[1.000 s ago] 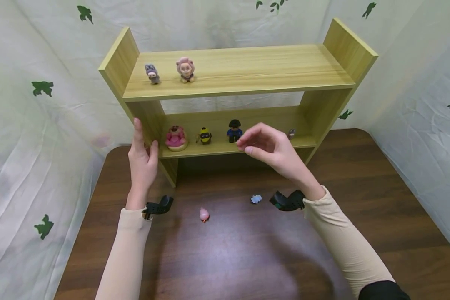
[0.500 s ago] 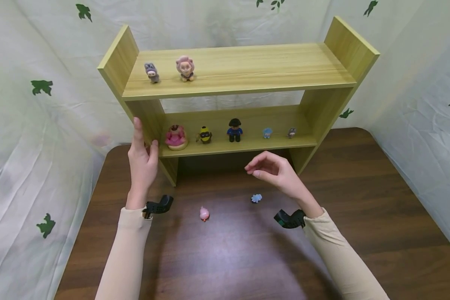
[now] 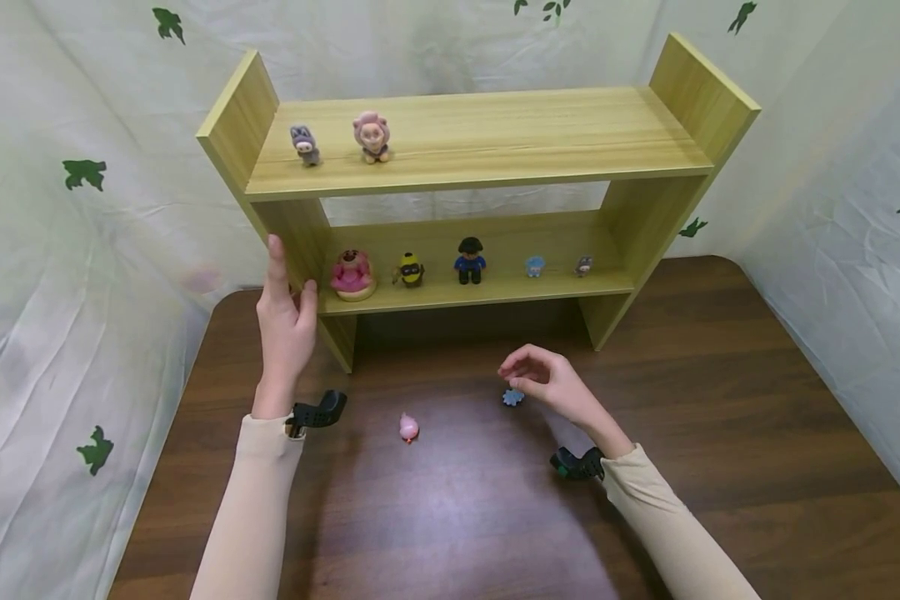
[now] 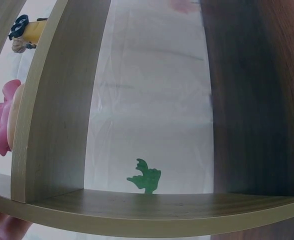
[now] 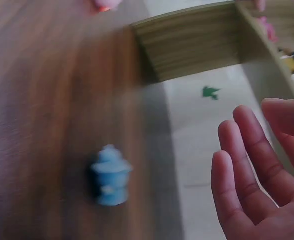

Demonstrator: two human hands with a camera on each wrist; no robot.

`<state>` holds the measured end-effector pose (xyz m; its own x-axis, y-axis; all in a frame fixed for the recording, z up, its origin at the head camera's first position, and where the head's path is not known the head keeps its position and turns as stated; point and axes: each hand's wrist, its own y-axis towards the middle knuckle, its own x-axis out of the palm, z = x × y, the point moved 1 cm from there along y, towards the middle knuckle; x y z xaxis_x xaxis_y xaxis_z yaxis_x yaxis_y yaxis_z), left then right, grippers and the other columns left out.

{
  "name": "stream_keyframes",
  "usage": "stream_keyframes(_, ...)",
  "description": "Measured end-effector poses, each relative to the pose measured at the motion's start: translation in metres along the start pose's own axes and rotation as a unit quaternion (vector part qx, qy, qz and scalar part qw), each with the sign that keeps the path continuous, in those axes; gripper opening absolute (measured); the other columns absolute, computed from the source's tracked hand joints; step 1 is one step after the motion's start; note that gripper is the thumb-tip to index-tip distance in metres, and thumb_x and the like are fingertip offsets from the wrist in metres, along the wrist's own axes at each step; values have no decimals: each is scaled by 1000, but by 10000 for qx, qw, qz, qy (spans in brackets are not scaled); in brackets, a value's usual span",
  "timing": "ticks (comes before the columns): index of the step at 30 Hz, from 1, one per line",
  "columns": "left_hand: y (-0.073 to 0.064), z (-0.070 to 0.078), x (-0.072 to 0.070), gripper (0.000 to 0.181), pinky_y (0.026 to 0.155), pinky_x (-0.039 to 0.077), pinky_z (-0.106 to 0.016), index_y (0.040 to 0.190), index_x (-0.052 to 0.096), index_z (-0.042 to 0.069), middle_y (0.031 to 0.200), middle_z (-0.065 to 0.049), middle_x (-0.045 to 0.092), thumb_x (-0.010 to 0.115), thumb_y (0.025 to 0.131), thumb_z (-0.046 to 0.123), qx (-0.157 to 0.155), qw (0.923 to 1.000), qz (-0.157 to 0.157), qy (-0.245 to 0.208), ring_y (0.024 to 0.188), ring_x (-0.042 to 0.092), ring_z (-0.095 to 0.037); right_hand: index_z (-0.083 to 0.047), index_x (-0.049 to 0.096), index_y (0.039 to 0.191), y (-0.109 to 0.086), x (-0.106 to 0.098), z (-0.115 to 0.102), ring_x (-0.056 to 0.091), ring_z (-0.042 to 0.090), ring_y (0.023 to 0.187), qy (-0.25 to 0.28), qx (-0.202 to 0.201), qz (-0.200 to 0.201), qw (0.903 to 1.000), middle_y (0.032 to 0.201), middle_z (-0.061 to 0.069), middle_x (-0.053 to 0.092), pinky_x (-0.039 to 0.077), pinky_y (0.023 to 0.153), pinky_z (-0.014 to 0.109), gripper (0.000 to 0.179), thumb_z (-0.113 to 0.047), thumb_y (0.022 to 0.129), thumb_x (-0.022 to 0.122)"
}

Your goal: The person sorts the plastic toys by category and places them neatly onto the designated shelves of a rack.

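My left hand [image 3: 287, 333] is at the left side panel of a light wooden shelf [image 3: 480, 179], index finger extended and thumb near the panel's front edge. In the left wrist view, its fingertips [image 4: 7, 227] show just outside that panel. My right hand [image 3: 555, 387] hovers over the tabletop, fingers loosely bent, with nothing between fingers and thumb. Just below its fingertips a small light-blue figurine [image 3: 513, 398] lies on the table. The right wrist view shows that blue figurine [image 5: 111, 176] apart from the fingers. A pink figurine [image 3: 408, 428] lies further left on the table.
On the middle shelf board stand a pink bear figurine [image 3: 352, 275], a yellow figurine [image 3: 409, 272], a blue-jacketed toy man [image 3: 469, 262], a light-blue figurine [image 3: 535, 266] and a grey figurine [image 3: 583, 266]. The top board holds a grey figurine [image 3: 304, 146] and a pink-maned one [image 3: 372, 137].
My right hand has moved from in front of the middle board down to the blue figurine on the table, uncovering the light-blue figurine on the board. My left hand has stayed put.
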<state>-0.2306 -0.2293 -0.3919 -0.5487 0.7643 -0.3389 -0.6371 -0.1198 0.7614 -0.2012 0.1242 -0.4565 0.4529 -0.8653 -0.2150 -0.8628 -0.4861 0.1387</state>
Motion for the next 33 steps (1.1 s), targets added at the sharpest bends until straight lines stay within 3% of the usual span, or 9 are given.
stream_keyframes(6, 0, -1, 0, 90, 52, 22, -26, 144, 15, 60, 148, -4, 38, 46, 92, -6, -10, 10000, -14, -8, 54, 17, -9, 14, 58, 106, -8, 3, -1, 57, 50, 98, -192, 299, 146, 9993, 106, 31, 59, 50, 76, 32, 23, 14, 84, 59)
stream_keyframes(13, 0, -1, 1, 90, 53, 23, -26, 144, 16, 60, 148, -4, 38, 46, 92, -6, -17, 10000, 2, -59, 54, 18, -9, 1, 64, 107, -10, 1, 33, 63, 32, 82, -502, 750, 467, 9948, 107, 18, 63, 48, 66, 25, 25, 7, 82, 66)
stream_keyframes(16, 0, -1, 0, 90, 52, 23, -25, 144, 15, 60, 149, -4, 37, 46, 92, -6, -32, 10000, -15, -38, 54, 18, -9, -2, 65, 106, -11, 1, 39, 63, 27, 76, -686, 788, 555, 9930, 107, 15, 64, 48, 64, 27, 26, 6, 81, 67)
stream_keyframes(20, -1, 0, 1, 90, 52, 23, -25, 144, 15, 60, 150, -3, 35, 46, 92, -6, -36, 10000, -30, -43, 53, 17, -9, -5, 67, 104, -11, 3, 44, 62, 22, 80, -1010, 836, 569, 9897, 103, 10, 66, 49, 70, 30, 25, 4, 81, 69)
stream_keyframes(33, -1, 0, 1, 90, 52, 23, -24, 145, 15, 60, 151, -4, 34, 46, 92, -7, -42, 10000, -26, -45, 53, 18, -9, -8, 67, 101, -10, 15, 54, 60, 19, 83, -1575, 783, 275, 9840, 98, 6, 65, 48, 74, 34, 25, 3, 79, 73)
